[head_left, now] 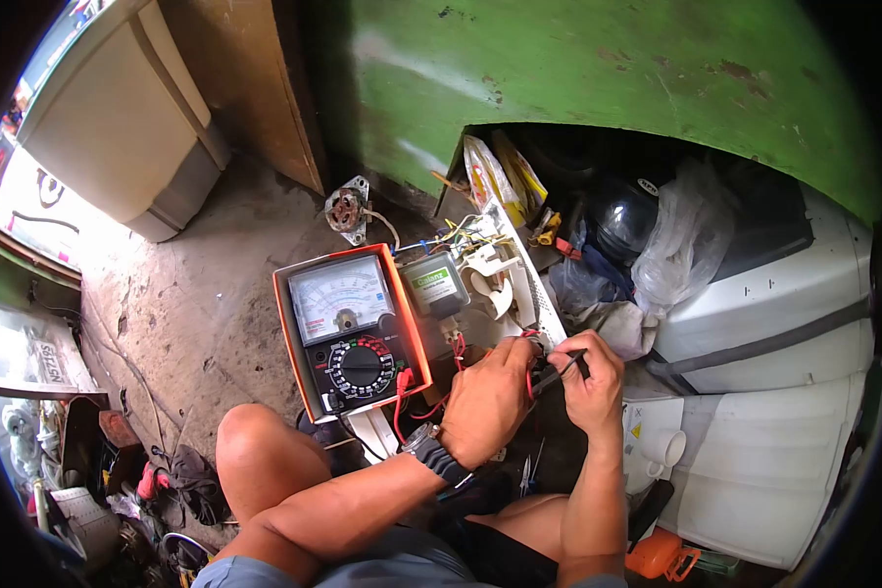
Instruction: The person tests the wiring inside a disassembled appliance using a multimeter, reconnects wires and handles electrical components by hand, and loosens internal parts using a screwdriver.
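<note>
An analog multimeter [348, 323] in an orange-edged box stands left of my hands, with red and black leads plugged into its lower part. My left hand [490, 397], with a watch on its wrist, is closed at the edge of an opened appliance assembly [549, 309]. Red wires [460, 353] run beside it; what its fingertips grip is hidden. My right hand [596, 387] pinches a black test probe [562, 368] close to the left fingers. On the assembly are a grey box labelled Galanz [434, 284], a white fan [495, 289] and loose wiring.
A small motor [346, 211] lies on the concrete floor [196, 314]. A green panel [598, 78] rises ahead, with plastic bags [686, 235] in its opening. White appliance casings [755, 461] stand at right, a beige cabinet [118, 118] at upper left. Pliers [530, 470] lie below my hands.
</note>
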The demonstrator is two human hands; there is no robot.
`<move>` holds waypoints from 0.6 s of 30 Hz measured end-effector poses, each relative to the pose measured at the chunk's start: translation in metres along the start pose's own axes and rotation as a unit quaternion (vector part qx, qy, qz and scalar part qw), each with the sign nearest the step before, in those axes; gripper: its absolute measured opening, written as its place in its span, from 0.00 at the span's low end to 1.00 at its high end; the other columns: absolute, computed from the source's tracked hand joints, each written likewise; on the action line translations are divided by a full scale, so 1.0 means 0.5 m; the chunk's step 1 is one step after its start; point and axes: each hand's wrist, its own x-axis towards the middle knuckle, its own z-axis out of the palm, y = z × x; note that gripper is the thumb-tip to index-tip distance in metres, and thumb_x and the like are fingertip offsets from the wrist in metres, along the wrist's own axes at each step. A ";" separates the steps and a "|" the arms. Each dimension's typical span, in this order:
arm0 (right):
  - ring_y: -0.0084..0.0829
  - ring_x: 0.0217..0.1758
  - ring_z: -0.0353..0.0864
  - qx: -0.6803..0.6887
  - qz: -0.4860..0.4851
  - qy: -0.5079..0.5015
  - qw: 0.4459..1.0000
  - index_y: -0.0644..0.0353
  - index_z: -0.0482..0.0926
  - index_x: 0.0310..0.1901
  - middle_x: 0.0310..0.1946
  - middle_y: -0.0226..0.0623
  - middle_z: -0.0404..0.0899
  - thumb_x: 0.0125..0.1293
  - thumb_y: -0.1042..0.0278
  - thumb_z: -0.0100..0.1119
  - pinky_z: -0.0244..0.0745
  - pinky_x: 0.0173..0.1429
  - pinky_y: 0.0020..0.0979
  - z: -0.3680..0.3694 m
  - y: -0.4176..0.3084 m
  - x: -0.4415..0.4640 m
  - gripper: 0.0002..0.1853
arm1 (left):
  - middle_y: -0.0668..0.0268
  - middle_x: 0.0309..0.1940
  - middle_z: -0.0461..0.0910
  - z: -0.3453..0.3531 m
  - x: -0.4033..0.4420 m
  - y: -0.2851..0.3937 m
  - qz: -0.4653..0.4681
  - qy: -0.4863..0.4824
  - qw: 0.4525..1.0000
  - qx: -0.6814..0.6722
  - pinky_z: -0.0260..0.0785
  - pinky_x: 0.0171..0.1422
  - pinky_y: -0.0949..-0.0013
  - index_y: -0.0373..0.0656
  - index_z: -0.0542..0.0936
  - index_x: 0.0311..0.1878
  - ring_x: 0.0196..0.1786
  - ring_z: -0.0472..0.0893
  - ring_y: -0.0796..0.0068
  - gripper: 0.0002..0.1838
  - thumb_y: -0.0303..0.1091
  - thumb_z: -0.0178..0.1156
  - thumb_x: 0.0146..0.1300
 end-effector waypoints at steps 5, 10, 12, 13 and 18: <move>0.39 0.40 0.92 0.001 0.007 0.004 1.000 0.65 0.81 0.45 0.37 0.42 0.85 0.80 0.63 0.66 0.83 0.44 0.37 -0.002 0.004 -0.003 0.12 | 0.51 0.48 0.88 0.000 0.001 0.002 -0.005 0.012 1.000 0.005 0.82 0.49 0.47 0.41 0.82 0.56 0.49 0.89 0.42 0.14 0.22 0.63 0.67; 0.39 0.36 0.85 0.026 0.016 0.020 0.999 0.63 0.82 0.42 0.35 0.40 0.84 0.76 0.58 0.73 0.78 0.43 0.36 0.001 0.011 -0.003 0.15 | 0.51 0.49 0.88 0.000 0.003 0.003 -0.010 -0.004 1.000 0.002 0.81 0.50 0.46 0.41 0.82 0.55 0.49 0.89 0.42 0.11 0.25 0.61 0.72; 0.39 0.36 0.85 0.020 0.001 0.022 1.000 0.63 0.82 0.43 0.35 0.40 0.84 0.76 0.57 0.72 0.78 0.42 0.36 0.003 0.019 -0.005 0.16 | 0.52 0.50 0.87 -0.002 0.003 0.004 -0.009 -0.009 1.000 0.004 0.81 0.51 0.45 0.42 0.81 0.57 0.49 0.88 0.42 0.15 0.23 0.61 0.68; 0.39 0.36 0.85 0.020 0.002 0.024 1.000 0.63 0.82 0.43 0.35 0.40 0.84 0.76 0.57 0.72 0.78 0.42 0.36 0.002 0.018 -0.005 0.16 | 0.52 0.50 0.87 -0.003 0.003 0.005 -0.007 -0.011 1.000 0.005 0.81 0.51 0.45 0.42 0.81 0.57 0.49 0.88 0.42 0.15 0.23 0.61 0.68; 0.38 0.36 0.86 0.035 0.005 0.033 0.999 0.63 0.82 0.43 0.36 0.39 0.85 0.77 0.57 0.71 0.78 0.42 0.36 0.006 0.022 -0.009 0.16 | 0.52 0.48 0.88 -0.002 0.003 0.011 -0.014 0.005 1.000 -0.007 0.80 0.50 0.49 0.41 0.84 0.55 0.49 0.89 0.44 0.09 0.25 0.61 0.75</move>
